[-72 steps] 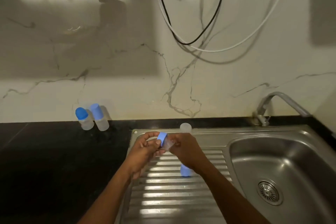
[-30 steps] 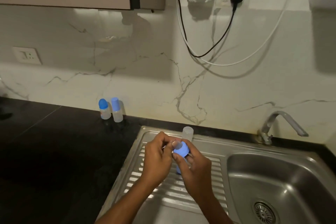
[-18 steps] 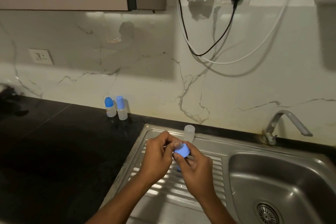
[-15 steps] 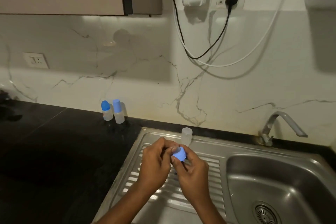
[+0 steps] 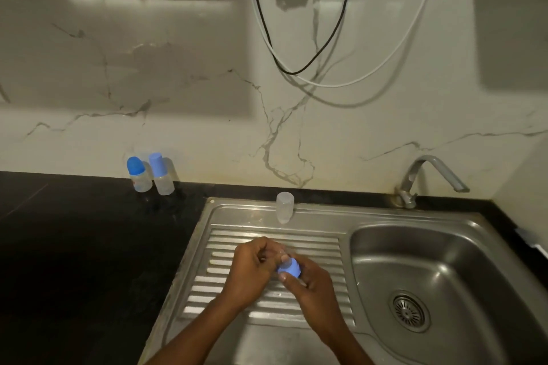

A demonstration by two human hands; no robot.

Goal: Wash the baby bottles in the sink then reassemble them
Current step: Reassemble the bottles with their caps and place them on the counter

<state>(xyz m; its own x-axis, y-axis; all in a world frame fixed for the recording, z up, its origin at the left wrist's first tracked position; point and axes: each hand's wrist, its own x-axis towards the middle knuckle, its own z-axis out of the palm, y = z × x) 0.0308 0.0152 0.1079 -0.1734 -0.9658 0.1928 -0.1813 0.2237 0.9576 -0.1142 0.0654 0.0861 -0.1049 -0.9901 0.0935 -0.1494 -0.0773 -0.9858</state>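
Observation:
Both my hands meet over the ribbed steel drainboard (image 5: 314, 243). My right hand (image 5: 311, 284) grips a small blue bottle collar (image 5: 290, 267), and my left hand (image 5: 252, 270) pinches something clear at its top; the fingers hide most of that piece. A clear open bottle body (image 5: 285, 207) stands upright on the drainboard's back rim. Two assembled bottles stand against the wall on the black counter: one with a rounded blue cap (image 5: 137, 174), one with a straight blue cap (image 5: 161, 173).
The sink basin (image 5: 439, 252) with its drain (image 5: 409, 311) lies to the right, under a steel tap (image 5: 427, 178). Black and white cables (image 5: 311, 68) hang down the marble wall from a socket. The black counter (image 5: 74, 246) stretches to the left.
My hands have stayed together on the blue collar and dropped lower over the drainboard. The camera has tilted down and shifted a little.

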